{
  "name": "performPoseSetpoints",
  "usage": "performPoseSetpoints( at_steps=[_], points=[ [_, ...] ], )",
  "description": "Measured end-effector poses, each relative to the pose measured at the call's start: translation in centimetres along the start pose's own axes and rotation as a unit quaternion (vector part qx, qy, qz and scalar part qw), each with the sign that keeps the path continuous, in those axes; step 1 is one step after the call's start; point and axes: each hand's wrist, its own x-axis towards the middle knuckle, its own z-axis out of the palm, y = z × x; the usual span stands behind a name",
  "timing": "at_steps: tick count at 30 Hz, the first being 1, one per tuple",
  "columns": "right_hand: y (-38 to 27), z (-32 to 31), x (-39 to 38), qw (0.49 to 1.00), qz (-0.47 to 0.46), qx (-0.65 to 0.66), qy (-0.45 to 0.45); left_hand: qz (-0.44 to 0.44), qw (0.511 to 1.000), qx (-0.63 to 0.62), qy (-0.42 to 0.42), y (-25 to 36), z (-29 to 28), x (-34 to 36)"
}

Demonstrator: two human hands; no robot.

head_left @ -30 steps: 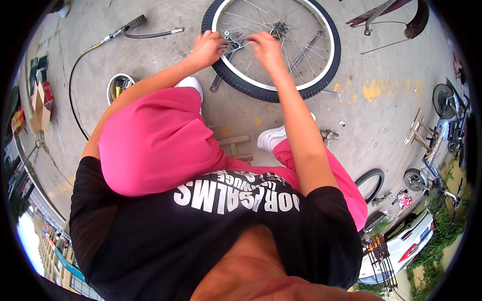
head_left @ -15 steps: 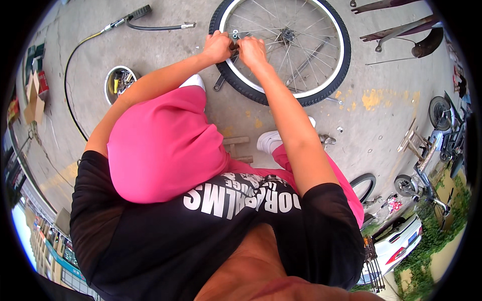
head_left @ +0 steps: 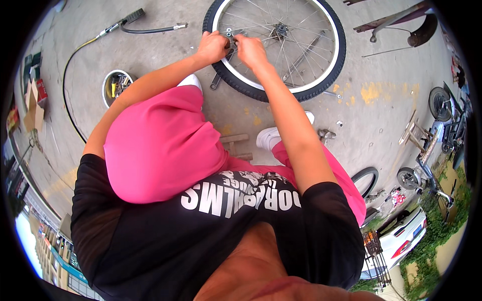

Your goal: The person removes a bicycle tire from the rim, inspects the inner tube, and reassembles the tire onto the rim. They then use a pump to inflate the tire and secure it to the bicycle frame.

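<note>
A bicycle wheel with a black knobbly tyre and silver rim lies flat on the concrete at the top. Its hub and spokes face up. Over the wheel's left side, my left hand has its fingers curled around a small dark piece, mostly hidden. Just right of it, inside the rim, my right hand is closed with thumb and fingertips together; what they pinch is too small to make out. Small shiny metal parts show between the hands. A wrench-like tool pokes out beside the tyre.
A metal bowl of small tools stands left, near an air-hose gun. Bicycle frame parts and a dark fender lie at upper right. A low wooden stool is by my feet. Another tyre and parked bikes are on the right.
The whole view has shifted slightly, moving the wheel and bowl a little leftward. My right fingers have drawn slightly away from the left hand; both hands remain at the rim.
</note>
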Motion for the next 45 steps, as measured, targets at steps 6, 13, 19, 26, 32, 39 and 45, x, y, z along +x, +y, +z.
performPoseSetpoints(
  at_steps=[6,13,19,26,32,39,45],
  points=[
    [6.6,-10.8,-6.4,0.852,0.216,0.264,0.398,0.055,0.997,-0.007,0.043,-0.5,0.3,-0.5],
    [20.5,-7.0,-20.4,0.776,0.46,0.331,0.278,0.065,0.998,-0.026,0.006,0.1,0.2,0.1],
    [19.0,-0.1,-18.6,0.933,0.273,0.017,0.235,0.052,0.998,-0.027,-0.002,0.0,0.0,-0.1],
    [20.6,1.6,-15.9,0.945,0.178,0.02,0.275,0.035,0.998,-0.044,-0.001,0.2,-0.3,0.0],
    [21.0,0.8,-18.8,0.594,0.334,0.589,0.434,0.017,1.0,0.01,-0.021,-0.3,0.3,-0.2],
    [17.5,-9.7,-17.0,0.561,0.373,0.397,0.623,-0.018,0.995,0.058,-0.084,1.7,-0.4,0.7],
    [7.0,-8.6,-5.4,0.676,0.215,0.567,0.418,-0.037,0.999,-0.002,-0.036,0.8,0.2,0.2]
  ],
)
